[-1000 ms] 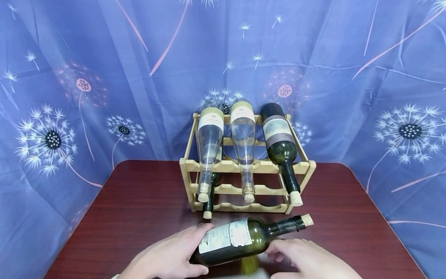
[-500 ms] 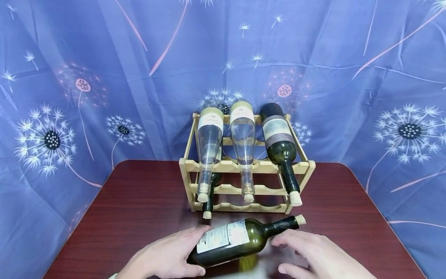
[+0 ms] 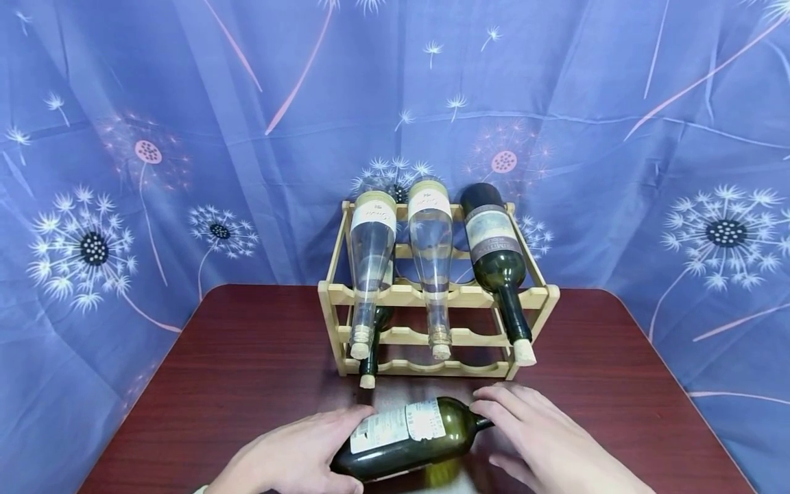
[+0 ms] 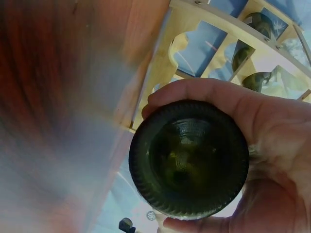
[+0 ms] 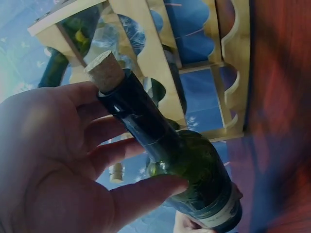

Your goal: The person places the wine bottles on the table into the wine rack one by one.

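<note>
A dark green wine bottle (image 3: 401,439) with a white label lies nearly level above the table's front, its cork end toward the right. My left hand (image 3: 302,446) grips it near the base; in the left wrist view the thumb and fingers go round the bottle's round base (image 4: 188,159). My right hand (image 3: 543,439) is at the neck, with fingers and thumb spread to either side. In the right wrist view the neck (image 5: 146,119) and its cork (image 5: 104,72) pass close before the fingers. The head view hides the cork behind this hand; firm contact cannot be told.
Behind the hands stands a wooden wine rack (image 3: 407,336). Its top tier bears two clear bottles (image 3: 373,254) (image 3: 431,247) and one dark bottle (image 3: 500,267), corks forward. Another dark bottle (image 3: 369,363) lies lower left. The red-brown table (image 3: 247,343) meets a blue curtain (image 3: 308,137).
My right hand has moved from below the neck, first back to the right, then up and over it. The bottle has dipped slightly; my left hand keeps its hold.
</note>
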{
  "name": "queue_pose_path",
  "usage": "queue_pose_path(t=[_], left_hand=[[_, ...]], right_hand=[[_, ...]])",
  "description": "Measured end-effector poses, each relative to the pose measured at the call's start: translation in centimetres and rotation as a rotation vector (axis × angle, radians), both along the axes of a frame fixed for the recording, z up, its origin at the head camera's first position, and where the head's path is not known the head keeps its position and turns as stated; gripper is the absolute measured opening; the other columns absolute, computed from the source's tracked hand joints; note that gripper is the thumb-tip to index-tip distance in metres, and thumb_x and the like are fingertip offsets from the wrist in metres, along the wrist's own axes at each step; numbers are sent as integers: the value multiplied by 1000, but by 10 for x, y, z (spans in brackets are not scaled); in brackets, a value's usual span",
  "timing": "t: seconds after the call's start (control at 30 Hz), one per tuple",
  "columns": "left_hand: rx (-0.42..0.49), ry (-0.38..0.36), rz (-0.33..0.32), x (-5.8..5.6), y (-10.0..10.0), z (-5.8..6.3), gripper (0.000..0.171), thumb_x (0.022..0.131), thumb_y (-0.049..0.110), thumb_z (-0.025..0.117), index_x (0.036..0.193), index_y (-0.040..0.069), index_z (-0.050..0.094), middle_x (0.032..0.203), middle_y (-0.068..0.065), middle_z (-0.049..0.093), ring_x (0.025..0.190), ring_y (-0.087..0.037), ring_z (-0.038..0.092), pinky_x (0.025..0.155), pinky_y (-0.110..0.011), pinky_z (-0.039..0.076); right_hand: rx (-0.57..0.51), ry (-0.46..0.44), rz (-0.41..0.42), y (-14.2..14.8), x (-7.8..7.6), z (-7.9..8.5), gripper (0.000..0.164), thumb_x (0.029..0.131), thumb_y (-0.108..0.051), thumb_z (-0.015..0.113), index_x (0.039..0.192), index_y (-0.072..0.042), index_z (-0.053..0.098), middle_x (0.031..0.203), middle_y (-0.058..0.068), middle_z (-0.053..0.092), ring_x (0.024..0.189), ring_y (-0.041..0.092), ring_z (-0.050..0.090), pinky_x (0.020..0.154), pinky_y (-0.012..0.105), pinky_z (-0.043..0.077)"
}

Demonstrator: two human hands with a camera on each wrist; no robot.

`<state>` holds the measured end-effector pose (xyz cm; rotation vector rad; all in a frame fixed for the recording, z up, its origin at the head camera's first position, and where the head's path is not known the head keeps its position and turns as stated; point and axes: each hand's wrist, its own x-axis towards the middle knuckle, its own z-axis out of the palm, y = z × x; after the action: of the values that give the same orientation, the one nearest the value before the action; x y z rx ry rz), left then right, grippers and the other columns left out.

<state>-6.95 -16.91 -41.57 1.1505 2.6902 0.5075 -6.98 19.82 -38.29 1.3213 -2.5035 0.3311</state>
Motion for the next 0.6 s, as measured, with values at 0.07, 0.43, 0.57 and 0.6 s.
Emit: queue_pose_path(t=[0.07, 0.43, 0.57, 0.6], left_hand=[[7, -3, -13, -1, -1, 0, 86, 81, 58, 65, 146, 13, 34, 135, 3, 51, 119, -13, 51, 95, -36, 45], [81, -74, -66, -6, -1, -5, 78, 81, 60, 63, 142, 16, 39, 119, 12, 54, 104, -2, 52, 85, -26, 47], [102, -133, -83, -9, -2, -6, 76, 82, 62, 61, 140, 17, 40, 115, 13, 55, 101, 0, 53, 83, -24, 47], [102, -146, -83, -9, -2, -6, 76, 82, 62, 61, 141, 18, 40, 115, 14, 55, 101, 0, 53, 82, -24, 47]], right_hand=[[23, -14, -15, 0, -1, -4, 57, 78, -36, 77, 127, -18, 54, 125, -9, 51, 110, 15, 51, 95, 31, 38], [71, -28, -70, -4, -5, -17, 54, 73, -21, 81, 120, -22, 55, 108, -16, 50, 97, 4, 50, 84, 31, 45], [91, -67, -92, -6, -6, -20, 49, 75, -21, 81, 116, -24, 54, 103, -17, 49, 93, 3, 50, 81, 30, 46], [94, -78, -98, -6, -6, -20, 48, 75, -22, 81, 115, -24, 54, 102, -17, 49, 92, 4, 50, 80, 30, 47]])
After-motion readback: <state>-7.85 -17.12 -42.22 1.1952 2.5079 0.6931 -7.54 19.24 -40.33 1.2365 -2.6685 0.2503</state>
